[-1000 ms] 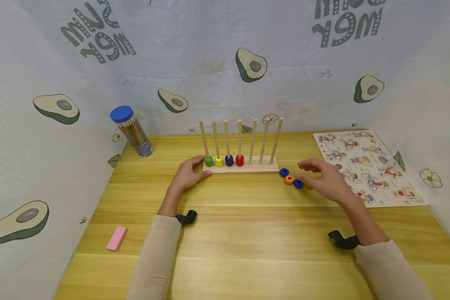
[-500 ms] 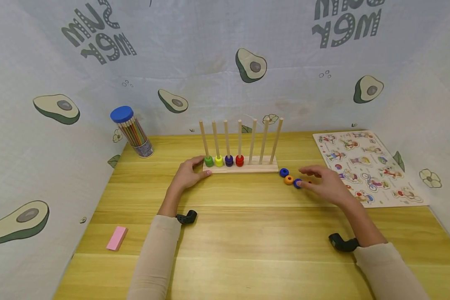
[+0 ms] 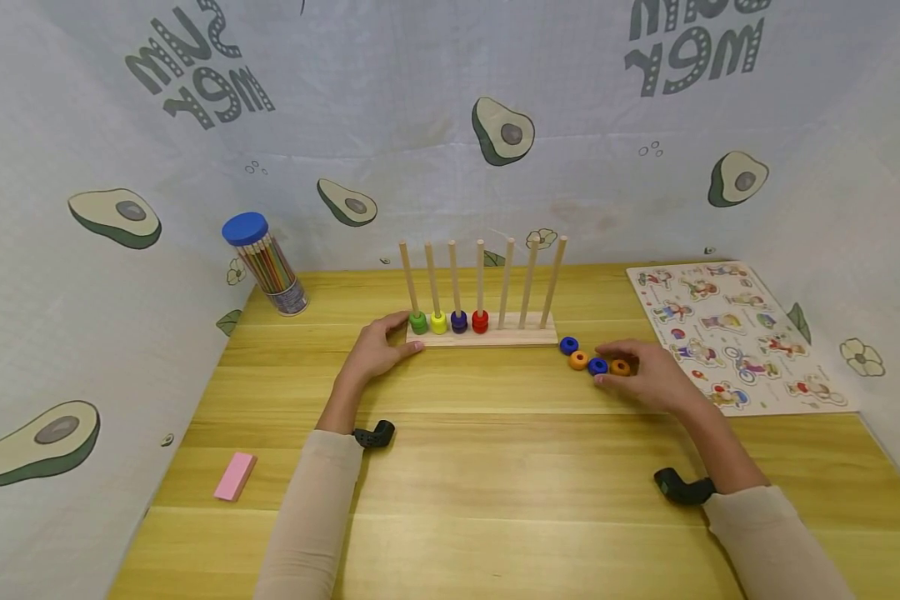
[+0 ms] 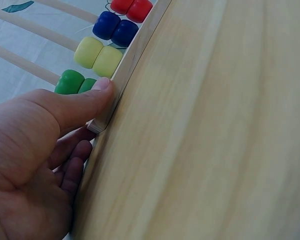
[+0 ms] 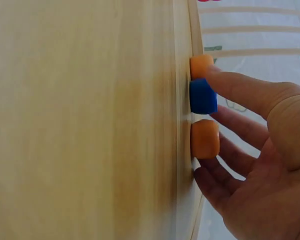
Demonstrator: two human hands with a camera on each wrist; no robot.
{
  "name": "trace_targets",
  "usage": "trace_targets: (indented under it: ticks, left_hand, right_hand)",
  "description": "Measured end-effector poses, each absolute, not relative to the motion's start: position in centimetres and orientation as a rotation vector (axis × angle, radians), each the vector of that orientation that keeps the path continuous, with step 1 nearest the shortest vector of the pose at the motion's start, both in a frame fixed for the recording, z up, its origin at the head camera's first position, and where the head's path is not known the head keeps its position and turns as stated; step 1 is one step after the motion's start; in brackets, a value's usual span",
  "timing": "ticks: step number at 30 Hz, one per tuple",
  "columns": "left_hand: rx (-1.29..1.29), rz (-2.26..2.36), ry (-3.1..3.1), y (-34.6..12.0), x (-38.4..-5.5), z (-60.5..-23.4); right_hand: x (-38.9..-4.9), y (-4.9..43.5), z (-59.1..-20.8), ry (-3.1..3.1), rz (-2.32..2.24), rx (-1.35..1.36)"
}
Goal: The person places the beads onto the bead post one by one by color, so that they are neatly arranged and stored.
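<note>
A wooden peg stand (image 3: 521, 336) stands at the back with several upright pegs. Pairs of green beads (image 3: 417, 322), yellow beads (image 3: 438, 322), dark blue beads (image 3: 459, 322) and red beads (image 3: 480, 322) sit on its left pegs. My left hand (image 3: 377, 348) grips the stand's left end, thumb along the front edge. My right hand (image 3: 648, 379) spreads thumb and index finger on either side of a blue bead (image 3: 597, 367) lying on the table, the thumb tip right at its near edge. An orange bead (image 3: 620, 367) lies within the curve of that hand.
Another blue bead (image 3: 568, 345) and orange bead (image 3: 578, 360) lie off the stand's right end. A picture puzzle board (image 3: 772, 329) lies at the right. A blue-lidded tub of sticks (image 3: 265, 263) stands back left, and a pink block (image 3: 236, 477) lies front left.
My right hand has come lower and slightly nearer, its thumb shifting from over the blue bead to its near edge, uncovering the orange bead. My left hand stays on the stand.
</note>
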State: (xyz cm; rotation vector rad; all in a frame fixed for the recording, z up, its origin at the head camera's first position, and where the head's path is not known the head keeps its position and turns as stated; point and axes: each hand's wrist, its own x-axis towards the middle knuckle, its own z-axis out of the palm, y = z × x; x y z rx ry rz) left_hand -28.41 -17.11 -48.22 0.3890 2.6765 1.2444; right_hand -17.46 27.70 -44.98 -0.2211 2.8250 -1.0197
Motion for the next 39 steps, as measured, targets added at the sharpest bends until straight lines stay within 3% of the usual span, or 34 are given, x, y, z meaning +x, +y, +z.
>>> trace_targets:
  ticks: [18,39]
  left_hand:
    - [0.418,1.236,2.692,-17.1,-28.4,-48.1]
    - [0.448,1.243,2.693,-17.4,-28.7,-48.5]
  right_hand:
    - [-18.1,27.8,-43.9,2.868,-0.98,-0.166]
    - [-20.5,23.0,-32.9,3.023,-1.274,-0.277]
